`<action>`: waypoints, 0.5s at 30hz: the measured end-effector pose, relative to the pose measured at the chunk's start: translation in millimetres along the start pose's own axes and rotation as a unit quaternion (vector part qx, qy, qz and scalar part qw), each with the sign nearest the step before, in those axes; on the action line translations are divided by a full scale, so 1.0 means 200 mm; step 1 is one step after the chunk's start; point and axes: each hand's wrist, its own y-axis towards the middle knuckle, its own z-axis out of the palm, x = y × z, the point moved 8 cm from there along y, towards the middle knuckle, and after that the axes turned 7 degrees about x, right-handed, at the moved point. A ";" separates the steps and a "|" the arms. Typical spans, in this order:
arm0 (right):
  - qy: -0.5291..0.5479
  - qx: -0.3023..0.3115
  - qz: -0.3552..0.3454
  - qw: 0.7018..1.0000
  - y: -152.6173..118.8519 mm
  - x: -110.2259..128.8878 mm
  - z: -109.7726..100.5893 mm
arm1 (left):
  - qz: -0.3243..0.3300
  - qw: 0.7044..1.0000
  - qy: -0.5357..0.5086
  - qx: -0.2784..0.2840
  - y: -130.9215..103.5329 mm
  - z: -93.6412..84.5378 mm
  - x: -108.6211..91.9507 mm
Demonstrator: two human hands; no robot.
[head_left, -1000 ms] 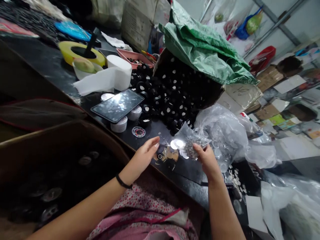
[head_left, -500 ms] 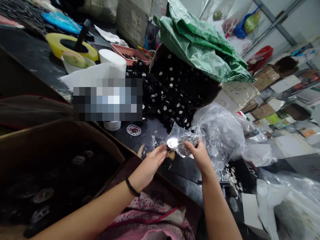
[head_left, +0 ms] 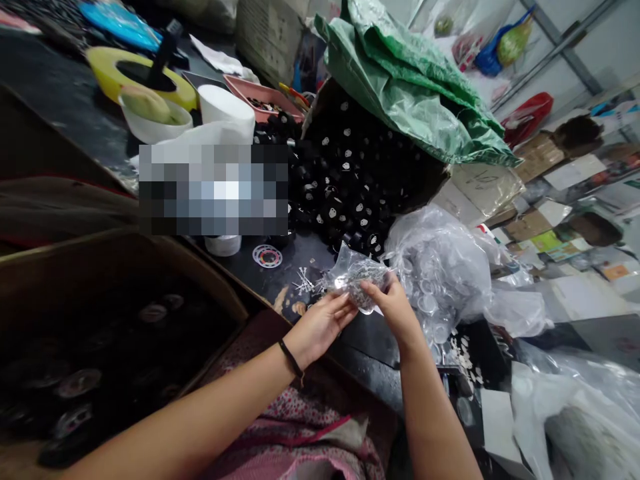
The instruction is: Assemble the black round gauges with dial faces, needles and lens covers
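My right hand is closed on a small clear plastic bag, thumb on top, with a mass of tiny grey parts inside. Beside it, my left hand has its fingers stretched out and slightly apart, touching the bag's lower left side. A dark band circles the left wrist. Left of the bag, a few thin pale pins lie loose on the dark table. A round printed disc lies further left.
Behind my hands is a heap of black pieces under a green sheet. A large clear bag of round caps stands to the right. An open carton is at lower left, near yellow tape and a white bowl.
My left hand has moved right and slightly down, from beside the loose pins to the bag. My right hand still holds the bag, which has shifted slightly left.
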 end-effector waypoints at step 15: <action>0.011 -0.002 0.013 1.000 -0.01 -0.02 0.00 | 0.003 0.999 -0.041 -0.006 0.00 0.02 -0.01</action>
